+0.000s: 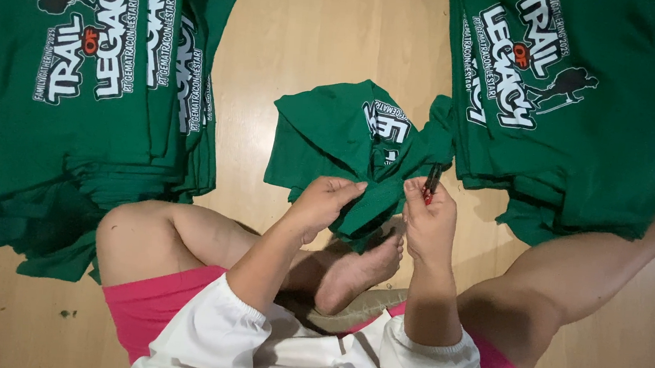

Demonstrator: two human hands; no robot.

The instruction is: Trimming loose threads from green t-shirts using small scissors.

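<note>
A crumpled green T-shirt (331, 134) with a white print lies on the wooden floor in front of me. My left hand (320, 204) pinches a fold of its fabric near the bottom edge. My right hand (430, 216) also grips the same fold and holds a small dark tool with red parts (431, 182), its tip pointing up. Both hands sit close together above my bare foot (360, 271).
A stack of green printed shirts (79, 113) lies at the left, another stack (570, 116) at the right. My bent legs (170, 234) flank the hands. Bare wooden floor (315, 37) shows between the piles.
</note>
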